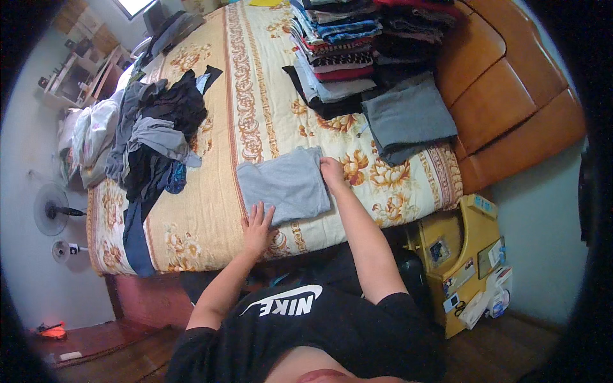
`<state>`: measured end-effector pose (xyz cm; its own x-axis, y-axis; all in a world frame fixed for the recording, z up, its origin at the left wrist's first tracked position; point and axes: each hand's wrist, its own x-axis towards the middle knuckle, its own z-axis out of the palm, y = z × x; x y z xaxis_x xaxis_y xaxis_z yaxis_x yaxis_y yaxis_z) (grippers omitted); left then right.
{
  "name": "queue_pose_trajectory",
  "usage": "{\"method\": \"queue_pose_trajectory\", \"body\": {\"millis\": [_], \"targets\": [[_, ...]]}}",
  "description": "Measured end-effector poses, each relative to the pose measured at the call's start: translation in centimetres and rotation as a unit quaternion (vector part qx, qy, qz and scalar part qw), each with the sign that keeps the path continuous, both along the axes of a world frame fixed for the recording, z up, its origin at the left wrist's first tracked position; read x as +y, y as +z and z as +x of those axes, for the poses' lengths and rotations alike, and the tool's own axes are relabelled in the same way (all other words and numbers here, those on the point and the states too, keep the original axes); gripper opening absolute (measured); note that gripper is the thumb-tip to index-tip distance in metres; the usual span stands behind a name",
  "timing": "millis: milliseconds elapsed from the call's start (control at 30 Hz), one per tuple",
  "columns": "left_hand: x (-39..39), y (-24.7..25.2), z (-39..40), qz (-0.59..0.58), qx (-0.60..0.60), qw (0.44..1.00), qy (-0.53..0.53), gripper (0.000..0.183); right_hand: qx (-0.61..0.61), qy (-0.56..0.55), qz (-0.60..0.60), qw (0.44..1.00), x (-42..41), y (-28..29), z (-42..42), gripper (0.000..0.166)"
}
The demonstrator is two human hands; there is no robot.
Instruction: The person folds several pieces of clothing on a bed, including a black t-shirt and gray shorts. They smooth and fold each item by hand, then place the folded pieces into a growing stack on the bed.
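A light grey folded garment (287,186) lies near the front edge of a bed, on a floral bedspread (201,239). My left hand (258,232) rests on its near left corner, palm down with the fingers a little apart. At the far right edge, my right hand (331,173) has its fingers curled on the cloth; part of the fingertips is hidden. A darker grey folded garment (409,117) lies to the right, against the foot of a tall stack of folded clothes (342,62).
A loose heap of dark and grey clothes (158,124) spreads across the left side, one dark blue piece (139,244) hanging over the edge. A brown padded headboard (503,100) borders the right. Below it stands a yellow bedside cabinet (450,268). A fan (51,209) is at the left.
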<state>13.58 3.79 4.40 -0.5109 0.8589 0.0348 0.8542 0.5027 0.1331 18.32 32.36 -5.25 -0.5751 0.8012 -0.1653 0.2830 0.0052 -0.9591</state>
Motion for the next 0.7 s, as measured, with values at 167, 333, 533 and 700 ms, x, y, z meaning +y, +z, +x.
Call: {"method": "queue_pose_trajectory", "body": {"millis": [167,333,533,700], "targets": [[-0.6,-2.7,-1.5,0.047,0.071,0.994,-0.072,0.053,-0.211,0.046,0.194,0.957,-3.8,4.8,0.7,0.025],[-1.8,-5.0,-3.1,0.101,0.071,0.979,-0.162,0.041,-0.249,0.118,0.315,0.908,-2.8,5.5,0.6,0.019],[-1.8,-5.1,-2.8,0.103,0.089,0.976,-0.172,0.039,-0.219,0.066,0.282,0.932,-3.3,4.9,2.2,0.026],[-2.1,-5.5,-2.3,0.121,0.079,0.978,-0.149,0.036,-0.229,-0.006,0.251,0.940,-5.1,7.5,3.4,0.037]]}}
